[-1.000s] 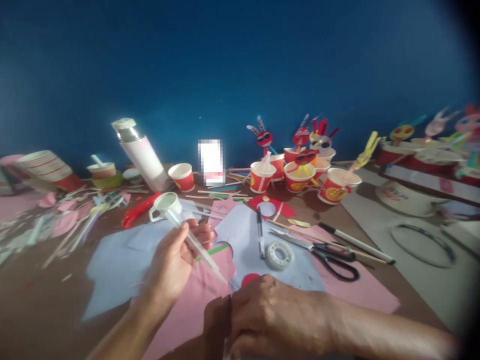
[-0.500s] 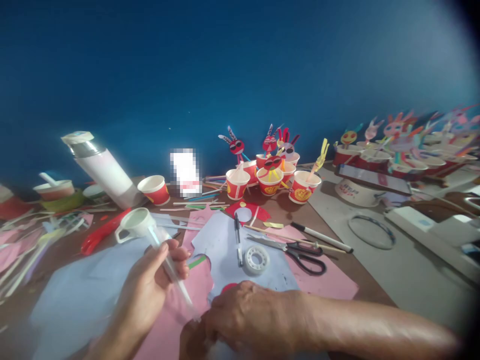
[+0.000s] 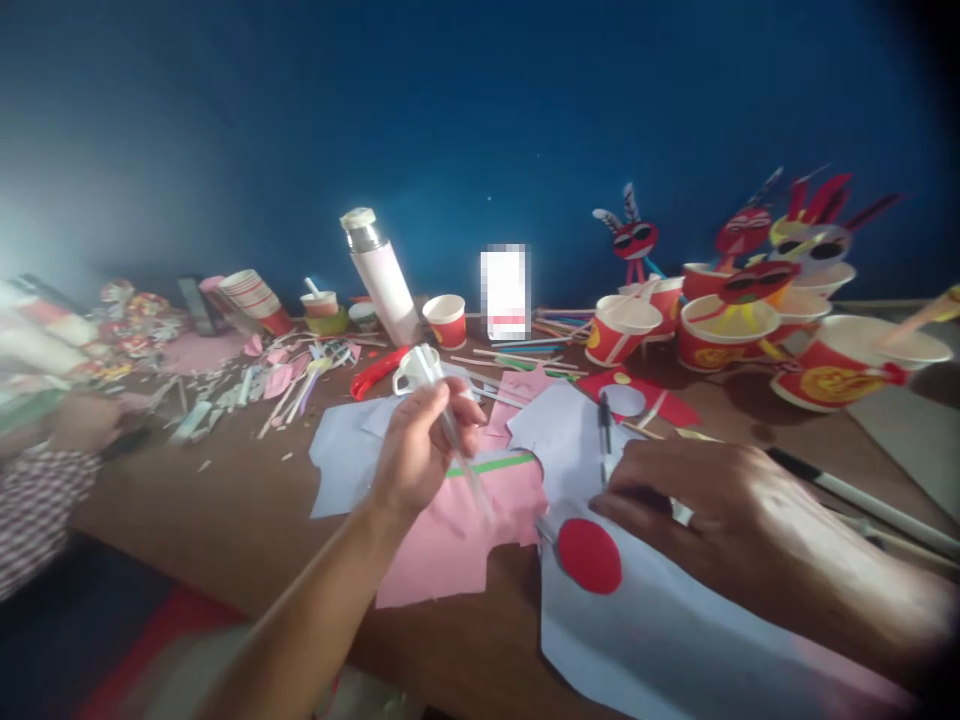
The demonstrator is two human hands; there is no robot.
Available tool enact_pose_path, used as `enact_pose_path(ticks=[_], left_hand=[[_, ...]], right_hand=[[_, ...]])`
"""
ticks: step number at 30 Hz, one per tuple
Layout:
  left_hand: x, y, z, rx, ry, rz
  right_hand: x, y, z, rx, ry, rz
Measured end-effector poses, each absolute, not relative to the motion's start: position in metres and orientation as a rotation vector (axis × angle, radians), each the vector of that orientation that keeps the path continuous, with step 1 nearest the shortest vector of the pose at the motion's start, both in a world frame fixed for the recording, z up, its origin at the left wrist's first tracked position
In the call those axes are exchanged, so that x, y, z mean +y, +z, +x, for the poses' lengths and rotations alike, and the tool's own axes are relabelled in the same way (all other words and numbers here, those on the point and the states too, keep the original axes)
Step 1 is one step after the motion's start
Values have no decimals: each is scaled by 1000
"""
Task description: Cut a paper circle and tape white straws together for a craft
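Note:
My left hand point(image 3: 429, 445) pinches a translucent straw-like tube point(image 3: 459, 450) between thumb and fingers. The tube slants over pink paper point(image 3: 450, 565), its lower end blurred, its upper end before a white mug point(image 3: 407, 372). Farther right, my right hand point(image 3: 686, 490) curls down beside a black pen point(image 3: 604, 425) on white paper point(image 3: 637, 640). A small white bit point(image 3: 681, 513) shows under its fingers; the hand hides what they grip. A red disc point(image 3: 590, 556) lies on the white paper, a small clear piece at its left edge.
Behind stand a white thermos point(image 3: 382, 280), a red paper cup point(image 3: 445, 322) and a blurred-out upright rectangle point(image 3: 505, 290). Cups with paper figures point(image 3: 727, 330) fill the right. A red-handled tool point(image 3: 379, 372) and paper scraps point(image 3: 277, 385) lie left, near another person's checked sleeve point(image 3: 45, 510).
My right hand has left the red disc, now uncovered, and moved forward and right over where the tape and scissors lay. My left hand still holds the tube. The view has turned left.

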State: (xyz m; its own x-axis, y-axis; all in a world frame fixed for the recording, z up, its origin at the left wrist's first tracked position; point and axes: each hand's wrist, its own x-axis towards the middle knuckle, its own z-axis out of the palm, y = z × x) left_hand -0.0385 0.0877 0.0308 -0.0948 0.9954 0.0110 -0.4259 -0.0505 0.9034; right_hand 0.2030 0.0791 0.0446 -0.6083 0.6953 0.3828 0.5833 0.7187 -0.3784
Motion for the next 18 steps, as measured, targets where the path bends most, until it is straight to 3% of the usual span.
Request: enact_pose_path(ticks=[11, 18], left_hand=[[68, 81, -68, 912, 1667, 910], [46, 88, -83, 934, 1680, 950]], right_hand=[[50, 45, 183, -2450, 904, -943], [6, 69, 132, -2563, 1269, -607]])
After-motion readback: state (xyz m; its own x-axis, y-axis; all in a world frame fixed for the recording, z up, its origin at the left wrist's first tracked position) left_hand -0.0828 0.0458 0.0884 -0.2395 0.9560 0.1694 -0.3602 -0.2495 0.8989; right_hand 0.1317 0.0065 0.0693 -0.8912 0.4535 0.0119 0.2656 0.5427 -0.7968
